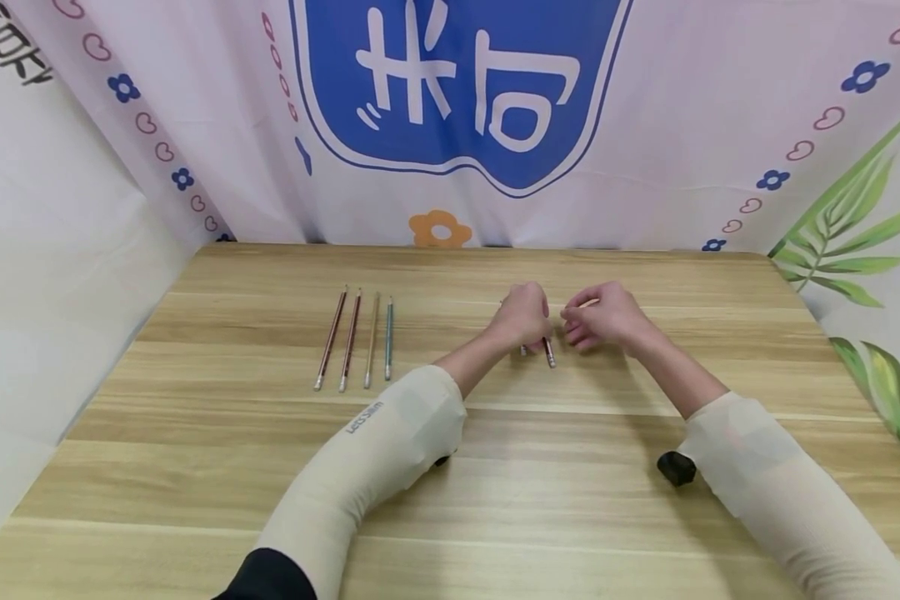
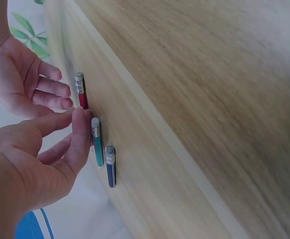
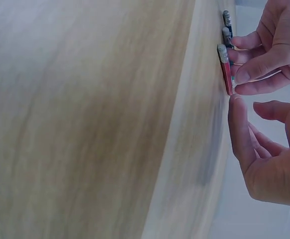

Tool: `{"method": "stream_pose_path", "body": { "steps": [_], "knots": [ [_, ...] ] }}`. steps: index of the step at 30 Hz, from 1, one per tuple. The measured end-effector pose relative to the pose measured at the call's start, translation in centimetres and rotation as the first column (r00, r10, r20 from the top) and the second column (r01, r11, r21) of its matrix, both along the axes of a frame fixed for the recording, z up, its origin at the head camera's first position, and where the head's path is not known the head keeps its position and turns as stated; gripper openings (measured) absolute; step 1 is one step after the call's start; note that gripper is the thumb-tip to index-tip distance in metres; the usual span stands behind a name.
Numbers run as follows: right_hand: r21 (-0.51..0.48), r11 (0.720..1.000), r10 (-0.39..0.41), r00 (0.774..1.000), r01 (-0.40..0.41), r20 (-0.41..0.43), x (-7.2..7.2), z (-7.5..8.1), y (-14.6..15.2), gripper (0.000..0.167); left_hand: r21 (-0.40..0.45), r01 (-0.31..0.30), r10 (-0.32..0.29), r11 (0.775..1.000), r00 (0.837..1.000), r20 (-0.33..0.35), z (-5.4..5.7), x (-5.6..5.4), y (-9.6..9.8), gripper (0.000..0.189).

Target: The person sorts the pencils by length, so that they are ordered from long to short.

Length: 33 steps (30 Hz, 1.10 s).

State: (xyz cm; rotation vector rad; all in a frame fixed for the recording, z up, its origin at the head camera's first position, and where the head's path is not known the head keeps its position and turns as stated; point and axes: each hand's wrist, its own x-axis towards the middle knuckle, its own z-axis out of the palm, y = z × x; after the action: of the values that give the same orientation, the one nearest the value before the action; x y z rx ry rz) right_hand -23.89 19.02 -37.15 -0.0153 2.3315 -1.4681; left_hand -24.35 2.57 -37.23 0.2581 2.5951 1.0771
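My left hand (image 1: 523, 315) reaches down over a small group of pencils and pinches the red pencil (image 3: 225, 67) between thumb and forefinger, low against the table. Next to it lie a green pencil (image 2: 97, 142) and a dark blue pencil (image 2: 111, 167), both with white erasers toward me. In the head view the left hand covers most of these pencils. Just right of the red pencil, my right hand (image 1: 606, 318) hovers with loosely bent fingers. Its thumb and forefinger stand apart with nothing between them, the forefinger (image 3: 239, 124) close to the red pencil's far part.
Left on the wooden table (image 1: 570, 500) lies a spaced row: two dark red pencils (image 1: 332, 337) (image 1: 351, 340), a tan pencil (image 1: 372, 340) and a teal pencil (image 1: 389, 340), erasers toward me. A printed curtain (image 1: 682, 150) hangs behind the table's far edge.
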Motion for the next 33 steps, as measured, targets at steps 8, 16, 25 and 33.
{"method": "stream_pose_path", "body": {
  "steps": [8,16,25,33],
  "knots": [
    [-0.014,1.0,0.005,0.998,-0.005,0.055,-0.2,-0.5,0.0,0.031,-0.047,-0.011,0.01,0.999,1.0,-0.005,-0.5,-0.5,0.4,0.015],
    [-0.031,0.999,0.031,0.997,-0.029,0.074,-0.1,-0.5,0.4,0.034,-0.048,-0.014,0.014,0.999,1.0,-0.013,-0.5,-0.5,0.8,0.021],
    [-0.047,0.999,0.026,0.997,-0.022,0.079,-0.1,-0.4,0.7,0.035,-0.072,-0.009,0.009,0.997,1.0,-0.008,-0.5,-0.4,1.2,0.023],
    [-0.057,0.998,0.014,0.997,-0.009,0.081,-0.2,-0.3,1.0,0.037,-0.117,0.006,-0.013,0.993,0.998,-0.057,-0.4,-0.2,1.3,0.032]
  ]
}}
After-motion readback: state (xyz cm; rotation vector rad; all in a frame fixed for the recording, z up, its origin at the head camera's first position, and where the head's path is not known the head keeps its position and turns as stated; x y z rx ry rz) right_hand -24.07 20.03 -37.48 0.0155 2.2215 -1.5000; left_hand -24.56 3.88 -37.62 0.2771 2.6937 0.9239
